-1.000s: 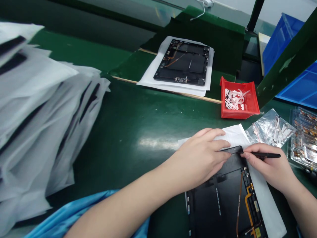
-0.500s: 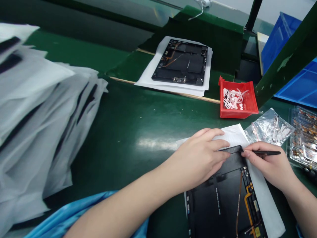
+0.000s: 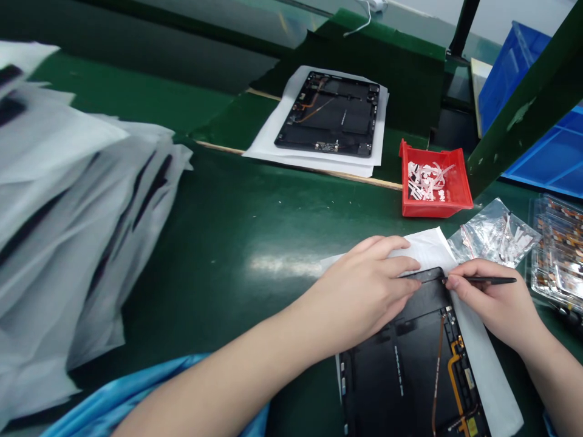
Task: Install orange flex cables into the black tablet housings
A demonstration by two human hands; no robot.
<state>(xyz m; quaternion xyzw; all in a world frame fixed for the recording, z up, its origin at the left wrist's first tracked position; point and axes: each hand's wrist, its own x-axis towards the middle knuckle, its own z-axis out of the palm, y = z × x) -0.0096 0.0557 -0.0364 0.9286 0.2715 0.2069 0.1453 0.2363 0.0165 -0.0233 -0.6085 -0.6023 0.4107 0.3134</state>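
My left hand (image 3: 359, 291) lies with its fingers extended across the top edge of a black tablet back panel (image 3: 396, 376), touching the panel and a white paper sheet (image 3: 428, 249) beneath it. My right hand (image 3: 487, 300) pinches black tweezers (image 3: 489, 280), whose tip sits at the panel's top right corner. Anything held in the tip is too small to tell. An orange flex cable (image 3: 455, 376) and a thin brown cable (image 3: 438, 376) run along the panel's right side. My hands hide the panel's top edge.
A second black panel (image 3: 328, 115) lies on white paper at the back of the green mat. Nearby are a red bin (image 3: 432, 206) of white strips, a clear bag (image 3: 494, 237), a clear tray of parts (image 3: 558, 255), and a white sheet stack (image 3: 82, 212) at left.
The whole scene has drifted slightly left in view. My right hand and the tweezers have shifted a little up along the panel's top edge, and the tweezers now lie flatter.
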